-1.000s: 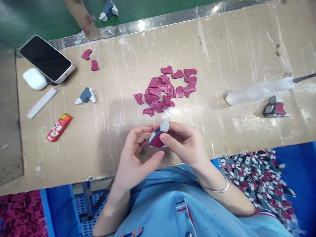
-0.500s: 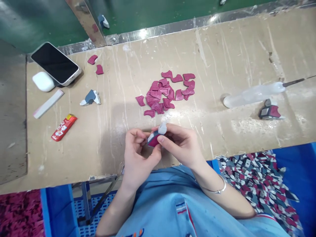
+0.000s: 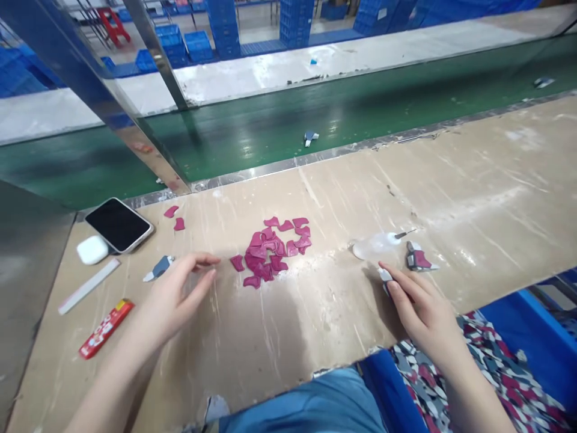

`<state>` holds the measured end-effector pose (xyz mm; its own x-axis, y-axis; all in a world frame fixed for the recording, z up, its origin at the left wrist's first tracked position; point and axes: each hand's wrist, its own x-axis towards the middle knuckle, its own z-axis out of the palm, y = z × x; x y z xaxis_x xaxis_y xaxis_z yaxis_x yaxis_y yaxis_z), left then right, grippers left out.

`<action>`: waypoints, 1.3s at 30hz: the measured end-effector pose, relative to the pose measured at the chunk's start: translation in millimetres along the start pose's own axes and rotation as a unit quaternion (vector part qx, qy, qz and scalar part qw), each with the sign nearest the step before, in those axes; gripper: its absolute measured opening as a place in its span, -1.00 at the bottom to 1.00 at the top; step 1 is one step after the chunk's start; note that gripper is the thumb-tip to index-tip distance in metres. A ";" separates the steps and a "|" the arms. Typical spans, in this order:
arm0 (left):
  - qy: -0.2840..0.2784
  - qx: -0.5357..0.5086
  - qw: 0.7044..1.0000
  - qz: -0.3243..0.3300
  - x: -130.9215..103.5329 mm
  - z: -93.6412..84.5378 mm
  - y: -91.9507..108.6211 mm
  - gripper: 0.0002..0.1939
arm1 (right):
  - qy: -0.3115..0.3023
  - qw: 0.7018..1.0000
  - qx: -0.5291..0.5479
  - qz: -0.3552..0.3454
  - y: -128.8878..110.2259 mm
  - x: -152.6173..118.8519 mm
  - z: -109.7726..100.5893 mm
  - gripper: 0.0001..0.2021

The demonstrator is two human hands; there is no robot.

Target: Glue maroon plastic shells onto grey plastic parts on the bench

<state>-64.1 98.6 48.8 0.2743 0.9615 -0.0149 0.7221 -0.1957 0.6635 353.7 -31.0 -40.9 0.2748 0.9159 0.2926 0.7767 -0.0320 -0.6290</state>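
A tan counter stretches before me. On it lies a scattered pile of maroon pieces. Just left of the pile, my left fingers are parted. Near a translucent bottle, right of the pile, my right fingers are clamped on a small white-and-grey piece, partly hidden.

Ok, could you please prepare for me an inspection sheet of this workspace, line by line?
Surface: tan table, scuffed and streaked.
Work pieces: maroon pieces, loosely heaped; blue-grey piece beside the left hand; maroon-and-grey assembly near the translucent bottle.
Clutter: phone, white case, pale strip, red packet, all on the left.
Hands: left, thumb and fingers apart, no piece seen in it; right hand pinches a partly covered piece.
Cables: nothing seen.
Surroundings: green surface behind the table; blue bin with mixed pieces, lower right.
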 end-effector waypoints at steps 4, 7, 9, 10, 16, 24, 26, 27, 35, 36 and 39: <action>-0.028 0.078 0.996 0.022 80.2 8.5 10.0 -0.63 | 0.123 0.988 -0.094 -0.022 9.7 5.6 7.7 -0.49; -0.041 0.101 0.993 0.050 152.0 34.9 29.7 -0.63 | 0.218 0.976 0.020 0.007 -9.8 3.1 13.7 -0.61; -0.045 0.111 0.991 0.065 206.9 56.0 46.2 -0.54 | 0.205 0.960 0.186 0.046 -29.6 -1.5 18.1 -0.65; -0.046 0.115 0.990 0.068 235.3 66.3 54.7 -0.49 | 0.175 0.946 0.264 0.068 -40.0 -4.1 20.1 -0.65; -0.039 0.115 0.992 0.034 365.0 116.7 92.9 -0.37 | 0.114 0.887 0.399 0.202 -72.9 -13.8 16.7 -0.66; -0.035 0.131 0.989 0.064 349.8 87.7 76.5 -0.59 | 0.049 0.848 0.446 0.282 -74.2 -13.8 8.8 -0.68; -0.022 0.134 0.989 0.057 322.8 62.2 67.6 -0.62 | 0.013 0.819 0.489 0.299 -82.2 -4.0 16.2 -0.68; -0.015 0.137 0.989 0.051 305.8 49.9 63.7 -0.66 | -0.012 0.801 0.523 0.289 -85.5 2.5 20.3 -0.68; -0.077 0.240 0.962 0.101 80.0 21.4 47.6 -0.62 | -0.152 0.510 0.787 0.313 -58.6 39.8 38.5 -0.47; -0.101 0.249 0.953 0.144 46.6 27.5 46.4 -0.69 | -0.153 0.434 0.822 0.335 -49.5 42.6 39.6 -0.52; -0.108 0.239 0.937 0.230 -37.5 50.6 41.5 -0.80 | -0.113 0.240 0.891 0.368 -27.3 53.4 42.7 -0.71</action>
<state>-12.3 44.7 39.0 0.7114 0.7028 0.0057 0.6835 -0.6938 0.2268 323.0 35.9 -38.9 -0.2285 0.9295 -0.2895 -0.9666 -0.1812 0.1814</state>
